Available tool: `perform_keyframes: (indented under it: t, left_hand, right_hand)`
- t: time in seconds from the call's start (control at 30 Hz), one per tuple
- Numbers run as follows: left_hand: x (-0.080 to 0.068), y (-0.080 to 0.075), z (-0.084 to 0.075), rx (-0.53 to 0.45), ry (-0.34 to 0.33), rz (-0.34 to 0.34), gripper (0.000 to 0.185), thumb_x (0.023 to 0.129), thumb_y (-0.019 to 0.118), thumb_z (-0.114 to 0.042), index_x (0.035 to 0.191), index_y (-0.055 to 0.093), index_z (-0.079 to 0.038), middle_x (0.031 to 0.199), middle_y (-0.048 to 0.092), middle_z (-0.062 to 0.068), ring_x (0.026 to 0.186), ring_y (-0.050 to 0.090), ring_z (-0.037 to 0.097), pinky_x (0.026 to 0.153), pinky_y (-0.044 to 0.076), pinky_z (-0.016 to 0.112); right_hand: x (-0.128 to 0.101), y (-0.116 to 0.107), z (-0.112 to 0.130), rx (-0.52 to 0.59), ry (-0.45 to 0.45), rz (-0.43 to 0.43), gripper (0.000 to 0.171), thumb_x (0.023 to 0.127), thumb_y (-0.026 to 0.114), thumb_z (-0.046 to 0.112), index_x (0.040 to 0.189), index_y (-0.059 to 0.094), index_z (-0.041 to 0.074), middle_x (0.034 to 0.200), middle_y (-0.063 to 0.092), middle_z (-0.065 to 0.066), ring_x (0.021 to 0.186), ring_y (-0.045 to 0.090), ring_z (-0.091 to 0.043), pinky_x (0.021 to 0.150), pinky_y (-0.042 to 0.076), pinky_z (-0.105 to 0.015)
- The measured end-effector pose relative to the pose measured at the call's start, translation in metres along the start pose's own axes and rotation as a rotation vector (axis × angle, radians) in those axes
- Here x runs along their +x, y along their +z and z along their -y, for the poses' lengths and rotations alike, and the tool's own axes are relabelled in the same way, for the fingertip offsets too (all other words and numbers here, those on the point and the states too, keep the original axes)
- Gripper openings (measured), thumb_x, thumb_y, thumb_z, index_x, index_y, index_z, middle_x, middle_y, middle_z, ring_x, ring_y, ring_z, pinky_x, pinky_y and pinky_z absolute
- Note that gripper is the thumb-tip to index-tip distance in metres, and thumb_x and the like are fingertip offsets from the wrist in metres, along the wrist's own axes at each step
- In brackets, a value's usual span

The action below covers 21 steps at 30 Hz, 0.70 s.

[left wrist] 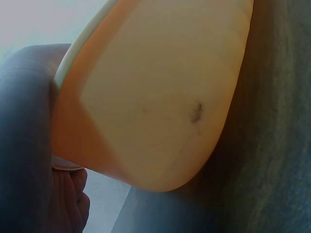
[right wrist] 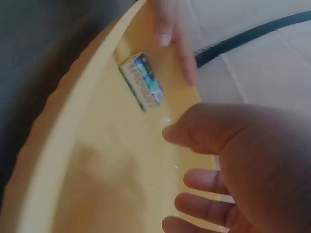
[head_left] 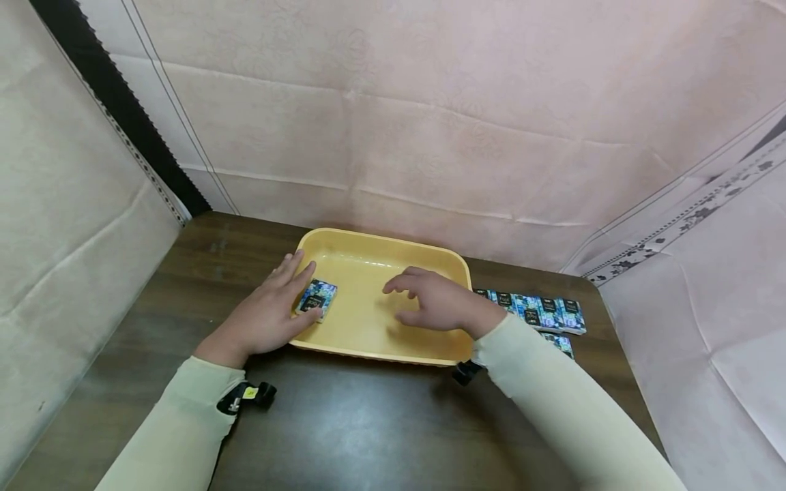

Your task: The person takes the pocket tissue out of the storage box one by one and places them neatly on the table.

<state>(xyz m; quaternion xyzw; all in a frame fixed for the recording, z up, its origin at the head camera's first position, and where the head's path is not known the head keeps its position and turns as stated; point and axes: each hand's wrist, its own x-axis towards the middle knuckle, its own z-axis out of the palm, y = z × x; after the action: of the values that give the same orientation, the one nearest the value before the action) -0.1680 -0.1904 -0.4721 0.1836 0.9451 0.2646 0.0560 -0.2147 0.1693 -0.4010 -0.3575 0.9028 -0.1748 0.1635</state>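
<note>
A: Largest item?

B: Dark wooden table (head_left: 344, 423), cloth-draped walls around it. On it, a yellow tray (head_left: 374, 240), shallow, rim raised, likely to keep contents from sliding out.

A: Hands?

B: Left hand (head_left: 270, 310) lies over the tray's left rim, fingers straight and spread, fingertips and thumb touching a small packet (head_left: 316, 299); it seems to be steadying the packet flat, not gripping it. Right hand (head_left: 432, 300) hovers over the tray's middle, fingers loosely curled, holding nothing.

A: Packet location?

B: Inside the tray, at its left wall, flat on the floor.

A: Smaller stock?

B: A row of like packets (head_left: 540, 312) on the table just right of the tray, within the right hand's reach.
</note>
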Motion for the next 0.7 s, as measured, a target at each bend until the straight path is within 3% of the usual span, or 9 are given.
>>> perform_keyframes:
  t: [0.27,0.5,0.7]
  left_hand:
    - [0.000,-0.001,0.000,0.014,0.012,-0.014,0.094,0.111,0.060,-0.066,0.182,0.018,-0.021,0.192,-0.003,0.004,0.179,0.000,0.037,0.139,0.019,0.070]
    - [0.001,-0.002,-0.002,0.067,0.025,-0.009,0.096,0.111,0.051,-0.073,0.182,0.017,-0.018,0.192,-0.002,0.006,0.179,0.000,0.035,0.141,0.016,0.066]
    - [0.000,-0.002,-0.002,0.078,0.027,-0.002,0.094,0.113,0.052,-0.069,0.182,0.016,-0.017,0.192,-0.003,0.006,0.179,-0.001,0.035,0.142,0.015,0.065]
  right_hand:
    - [0.057,0.009,0.014,0.002,-0.001,0.126,0.066,0.104,0.078,0.039,0.163,0.057,0.016,0.148,0.069,-0.011,0.128,0.072,-0.030,0.112,0.060,-0.046]
    - [0.095,0.021,0.024,0.017,-0.024,0.173,0.079,0.100,0.084,0.045,0.165,0.051,0.015,0.151,0.067,-0.009,0.134,0.067,-0.025,0.118,0.056,-0.043]
    - [0.118,0.034,0.035,-0.044,-0.017,0.188,0.089,0.093,0.088,0.055,0.163,0.052,0.013,0.147,0.067,-0.005,0.133,0.064,-0.018,0.122,0.051,-0.037]
